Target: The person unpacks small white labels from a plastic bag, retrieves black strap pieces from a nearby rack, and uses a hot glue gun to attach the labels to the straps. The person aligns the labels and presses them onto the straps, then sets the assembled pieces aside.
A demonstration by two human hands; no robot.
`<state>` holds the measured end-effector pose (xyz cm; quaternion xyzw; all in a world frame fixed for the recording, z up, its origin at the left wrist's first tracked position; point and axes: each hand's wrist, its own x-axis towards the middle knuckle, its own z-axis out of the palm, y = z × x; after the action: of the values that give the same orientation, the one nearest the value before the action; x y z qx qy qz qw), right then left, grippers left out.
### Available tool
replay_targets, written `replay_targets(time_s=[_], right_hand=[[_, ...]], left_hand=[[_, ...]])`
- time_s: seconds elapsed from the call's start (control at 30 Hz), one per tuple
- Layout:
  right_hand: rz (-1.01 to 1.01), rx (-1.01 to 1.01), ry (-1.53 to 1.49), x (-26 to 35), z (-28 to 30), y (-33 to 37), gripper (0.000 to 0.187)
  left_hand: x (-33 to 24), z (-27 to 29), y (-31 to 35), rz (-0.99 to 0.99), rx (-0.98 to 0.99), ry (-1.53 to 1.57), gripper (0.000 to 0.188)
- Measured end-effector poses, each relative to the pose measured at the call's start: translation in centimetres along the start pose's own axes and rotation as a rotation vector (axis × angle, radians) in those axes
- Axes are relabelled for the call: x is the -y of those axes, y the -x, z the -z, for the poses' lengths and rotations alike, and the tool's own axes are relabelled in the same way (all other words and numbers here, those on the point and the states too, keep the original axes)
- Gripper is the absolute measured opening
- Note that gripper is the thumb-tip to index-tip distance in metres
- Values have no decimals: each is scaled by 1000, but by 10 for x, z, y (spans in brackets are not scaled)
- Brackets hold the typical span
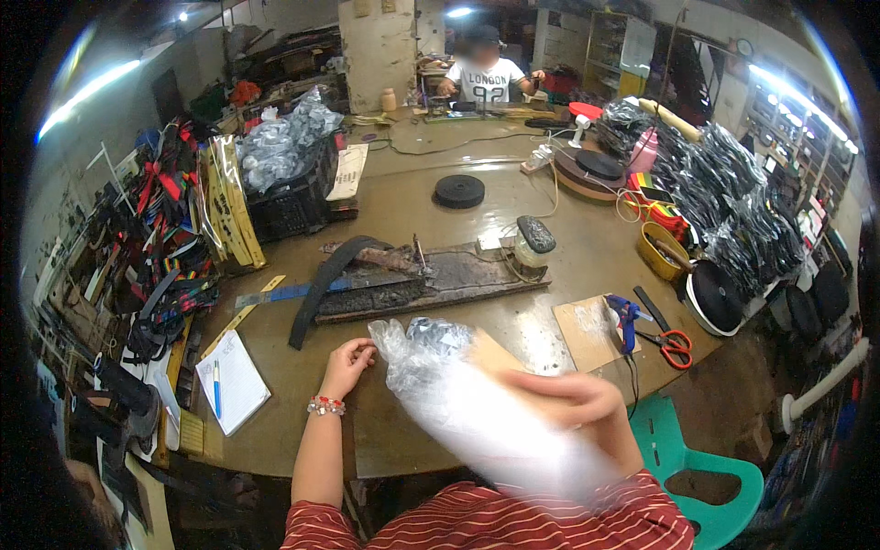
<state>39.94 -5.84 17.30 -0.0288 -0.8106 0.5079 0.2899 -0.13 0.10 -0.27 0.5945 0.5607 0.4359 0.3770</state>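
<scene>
My left hand (pixel 346 368), with a beaded bracelet at the wrist, is at the near table, its fingers curled together. Its fingertips come right beside the crumpled end of a clear plastic bag (pixel 396 356); whether they pinch anything is hidden. Across the bag lies a long white thing (pixel 495 426), smeared by motion, that reaches down toward my body. My right hand (pixel 564 396) is over its upper edge, also blurred, so its grip does not show clearly. A tan piece (pixel 500 356) shows between the bag and my right hand.
Behind the bag lies a dark worn board (pixel 458 280) with a black strap (pixel 316 298) over its left end. A notepad (pixel 234 390) lies left; a blue glue gun (pixel 625 321) and orange-handled scissors (pixel 676 348) lie right. A green chair (pixel 697 472) stands near. A person (pixel 486 81) works at the far end.
</scene>
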Motion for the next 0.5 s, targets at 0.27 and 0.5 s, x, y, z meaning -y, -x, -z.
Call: replay_targets(time_s=[0.27,0.5], right_hand=[[81,-271,6,8,-5,13,49],[242,-532,-133,-8,-5,22,41]], left_hand=[[-6,-1,3,-29,-10,20,22],[-7,-1,1,-31,-27,17,21]])
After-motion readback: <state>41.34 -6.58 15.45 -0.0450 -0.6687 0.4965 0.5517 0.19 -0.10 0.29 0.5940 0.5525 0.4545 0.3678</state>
